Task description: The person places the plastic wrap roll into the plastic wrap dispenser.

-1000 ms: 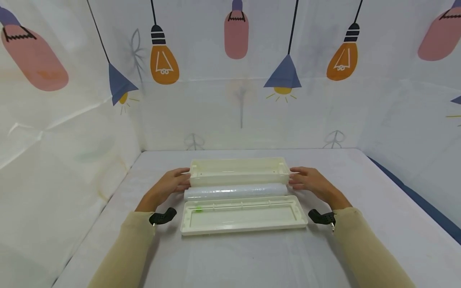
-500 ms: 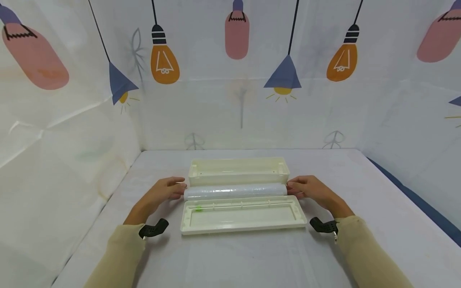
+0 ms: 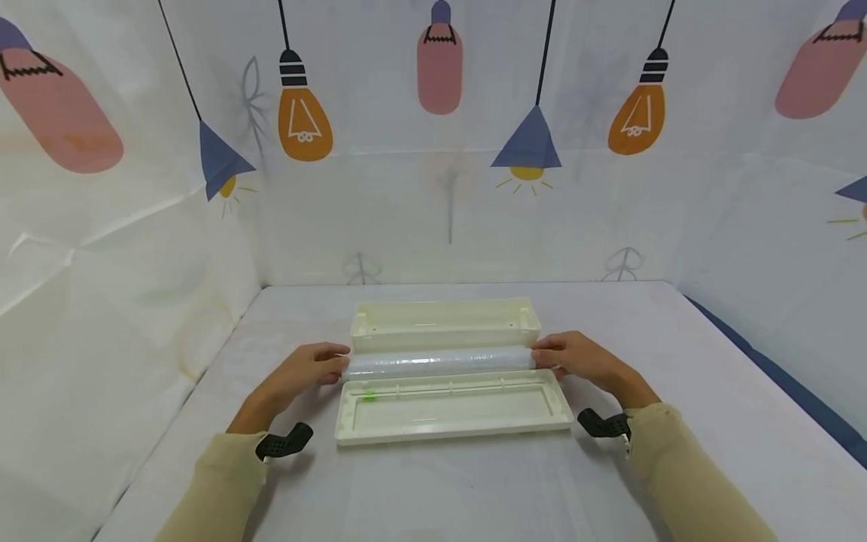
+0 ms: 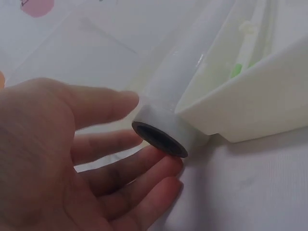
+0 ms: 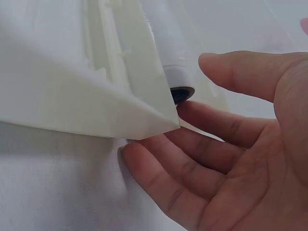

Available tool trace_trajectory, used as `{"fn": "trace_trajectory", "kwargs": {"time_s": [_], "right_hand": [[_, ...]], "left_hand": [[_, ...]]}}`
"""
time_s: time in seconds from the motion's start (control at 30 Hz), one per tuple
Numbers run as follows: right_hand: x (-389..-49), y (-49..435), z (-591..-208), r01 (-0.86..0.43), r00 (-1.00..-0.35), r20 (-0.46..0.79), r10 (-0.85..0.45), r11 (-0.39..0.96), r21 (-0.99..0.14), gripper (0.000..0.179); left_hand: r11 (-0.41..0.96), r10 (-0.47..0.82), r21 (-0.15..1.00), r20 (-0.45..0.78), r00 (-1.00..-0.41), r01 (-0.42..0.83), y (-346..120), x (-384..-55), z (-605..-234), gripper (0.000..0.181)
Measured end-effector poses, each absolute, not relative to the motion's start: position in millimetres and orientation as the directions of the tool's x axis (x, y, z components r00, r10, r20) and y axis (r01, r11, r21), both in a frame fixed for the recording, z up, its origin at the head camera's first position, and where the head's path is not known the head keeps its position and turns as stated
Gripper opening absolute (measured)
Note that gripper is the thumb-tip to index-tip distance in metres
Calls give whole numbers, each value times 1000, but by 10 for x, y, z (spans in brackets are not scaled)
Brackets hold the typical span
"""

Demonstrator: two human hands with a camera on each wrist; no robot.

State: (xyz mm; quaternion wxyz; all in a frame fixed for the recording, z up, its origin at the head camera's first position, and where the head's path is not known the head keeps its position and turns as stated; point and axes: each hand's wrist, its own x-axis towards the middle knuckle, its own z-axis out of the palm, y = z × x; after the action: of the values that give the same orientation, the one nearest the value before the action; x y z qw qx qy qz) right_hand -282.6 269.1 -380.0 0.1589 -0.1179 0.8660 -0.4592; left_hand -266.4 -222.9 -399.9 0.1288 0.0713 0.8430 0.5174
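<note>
A roll of cling film (image 3: 436, 363) lies between a cream plastic box (image 3: 443, 339) behind it and a shallow cream lid (image 3: 433, 415) in front. My left hand (image 3: 291, 376) is at the roll's left end. In the left wrist view, its fingertips reach under the hollow core end (image 4: 161, 139), with the thumb beside the rim. My right hand (image 3: 589, 361) is at the other end. In the right wrist view, its index fingertip is right at the core, its other fingers pass below the lid's corner, and the thumb stands apart from the film.
A small green piece (image 3: 369, 395) sits on the rail inside the lid. White cloth covers the table (image 3: 467, 489). A white curtain (image 3: 440, 218) printed with lamps rises behind and along both sides.
Both hands have come from the box's ends toward me, down to the two ends of the cling film roll. Box, roll and lid keep their places on the table.
</note>
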Motion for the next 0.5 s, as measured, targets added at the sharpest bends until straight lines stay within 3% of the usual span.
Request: {"fn": "trace_trajectory", "kwargs": {"time_s": [0.5], "right_hand": [[-2845, 2675, -3820, -150, -904, -134, -406, 594, -790, 53]], "left_hand": [[563, 327, 815, -70, -942, 135, -2186, -2616, -3982, 56]]}}
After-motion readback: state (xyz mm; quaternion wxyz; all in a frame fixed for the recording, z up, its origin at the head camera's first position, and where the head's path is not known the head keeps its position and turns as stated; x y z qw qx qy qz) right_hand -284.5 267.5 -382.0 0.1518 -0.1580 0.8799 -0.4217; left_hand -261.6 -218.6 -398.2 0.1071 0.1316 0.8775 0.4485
